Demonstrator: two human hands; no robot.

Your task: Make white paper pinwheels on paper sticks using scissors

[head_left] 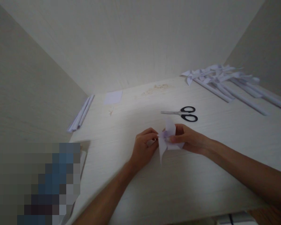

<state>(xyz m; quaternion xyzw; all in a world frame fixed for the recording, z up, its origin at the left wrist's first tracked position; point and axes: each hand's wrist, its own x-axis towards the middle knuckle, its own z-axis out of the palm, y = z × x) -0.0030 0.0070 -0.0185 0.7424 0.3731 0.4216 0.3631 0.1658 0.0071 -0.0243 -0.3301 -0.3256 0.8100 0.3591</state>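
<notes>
Between the two hands, just above the table (182, 187), sits a folded paper (165, 139), pinched from both sides. Left hand (144, 147) meets it at its left edge, thumb and forefinger closed on the fold near the middle. Right hand (186, 137) holds the other side, fingers curled round the right part of the sheet, thumb pressing at the centre, where the two grips almost touch. One pointed flap rises above the fingers and a longer point hangs down below them toward the tabletop.

Both forearms come in from the lower edge, the left one from bottom centre, the right one from the lower right corner, and they converge on the paper. Wrists are low, close to the table; whether they rest on it cannot be told.

Paper is white with a faint lilac tint at the centre fold, creased into several pointed wings, like a pinwheel shape. Finer creases are too blurred to read.

Scissors (182, 113) with black handles lie shut just beyond the right hand, blades pointing left. Farther back at the right lies a heap of paper pinwheels (227, 84) on long white sticks. A small square sheet (113, 97) lies flat near the back wall, and some rolled paper sticks (81, 115) lie along the left edge.
</notes>
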